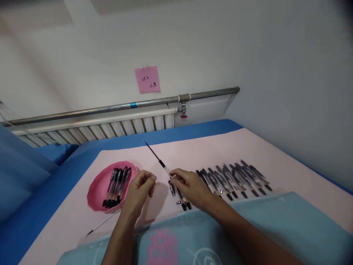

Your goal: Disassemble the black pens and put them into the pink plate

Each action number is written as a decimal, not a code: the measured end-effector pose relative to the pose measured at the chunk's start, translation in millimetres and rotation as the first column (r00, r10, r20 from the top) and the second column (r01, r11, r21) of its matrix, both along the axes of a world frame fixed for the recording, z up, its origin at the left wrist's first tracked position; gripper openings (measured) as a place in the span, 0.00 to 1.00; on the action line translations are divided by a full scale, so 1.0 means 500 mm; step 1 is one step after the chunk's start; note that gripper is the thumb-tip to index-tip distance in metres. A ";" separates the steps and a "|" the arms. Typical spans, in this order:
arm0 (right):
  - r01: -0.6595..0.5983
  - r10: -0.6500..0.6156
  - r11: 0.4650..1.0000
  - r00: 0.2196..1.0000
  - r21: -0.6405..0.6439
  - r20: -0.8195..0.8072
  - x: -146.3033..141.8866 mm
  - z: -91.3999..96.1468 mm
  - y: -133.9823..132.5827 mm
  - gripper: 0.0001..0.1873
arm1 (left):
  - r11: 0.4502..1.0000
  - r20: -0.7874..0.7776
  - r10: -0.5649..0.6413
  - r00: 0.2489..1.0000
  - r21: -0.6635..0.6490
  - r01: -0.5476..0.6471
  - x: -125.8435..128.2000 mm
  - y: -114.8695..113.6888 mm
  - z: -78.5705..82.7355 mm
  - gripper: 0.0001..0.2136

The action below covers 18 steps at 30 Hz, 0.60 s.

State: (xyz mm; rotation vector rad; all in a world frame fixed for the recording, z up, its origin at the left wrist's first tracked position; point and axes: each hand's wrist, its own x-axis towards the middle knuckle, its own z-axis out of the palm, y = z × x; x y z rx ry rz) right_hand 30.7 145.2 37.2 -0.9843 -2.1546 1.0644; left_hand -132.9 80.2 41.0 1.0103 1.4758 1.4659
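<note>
My right hand (187, 184) pinches a pen barrel (167, 170) that slants up and to the left. A thin dark refill (152, 150) sticks out beyond its black grip. To the left, my left hand (142, 186) is closed, thumb against curled fingers, and whatever may be between them is hidden. It is beside a pink bowl (92, 191) in which several capped black pens (117, 186) lie side by side. Under my right hand are a few pen parts (172, 188), partly covered. Further right, several pen parts with black ends (231, 180) lie in a row.
A pale pink mat (190, 151) covers much of the blue surface (212, 127). One thin white refill (103, 222) lies near the front left. Light blue cloth (264, 221) runs along the near edge. Behind stand a radiator (129, 127) and a metal pipe (110, 108).
</note>
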 end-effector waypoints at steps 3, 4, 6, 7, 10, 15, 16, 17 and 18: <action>0.052 -0.051 0.998 0.998 0.035 -0.041 0.005 0.000 0.008 0.13 | 0.965 -0.224 -0.249 0.942 -0.137 0.223 0.036 -0.001 -0.022 0.01; 0.054 -0.052 0.998 0.998 0.044 -0.048 0.006 -0.001 0.009 0.12 | 0.955 -0.326 -0.293 0.899 -0.153 0.256 0.049 0.000 -0.032 0.02; 0.050 -0.047 0.997 0.997 0.051 -0.056 0.007 -0.002 0.011 0.12 | 0.944 -0.511 -0.329 0.794 -0.167 0.284 0.071 0.001 -0.047 0.04; 0.051 -0.048 0.997 0.997 0.052 -0.058 0.007 -0.003 0.012 0.12 | 0.940 -0.573 -0.340 0.746 -0.186 0.285 0.079 0.001 -0.052 0.04; 0.052 -0.048 0.997 0.997 0.054 -0.059 0.007 -0.006 0.012 0.12 | 0.927 -0.661 -0.376 0.649 -0.274 0.258 0.093 0.002 -0.058 0.04; 0.042 -0.038 0.997 0.998 0.069 -0.049 0.007 -0.007 0.011 0.12 | 0.947 -0.674 -0.321 0.665 -0.230 0.224 0.101 0.002 -0.062 0.06; 0.041 -0.038 0.997 0.998 0.070 -0.043 0.007 -0.006 0.011 0.13 | 0.949 -0.656 -0.314 0.686 -0.211 0.232 0.101 0.001 -0.063 0.05; 0.040 -0.038 0.997 0.999 0.071 -0.035 0.008 -0.005 0.011 0.13 | 0.951 -0.638 -0.309 0.706 -0.197 0.238 0.098 0.001 -0.063 0.05; 0.039 -0.037 0.997 0.999 0.072 -0.028 0.008 -0.004 0.011 0.13 | 0.952 -0.611 -0.305 0.730 -0.192 0.237 0.092 0.001 -0.061 0.05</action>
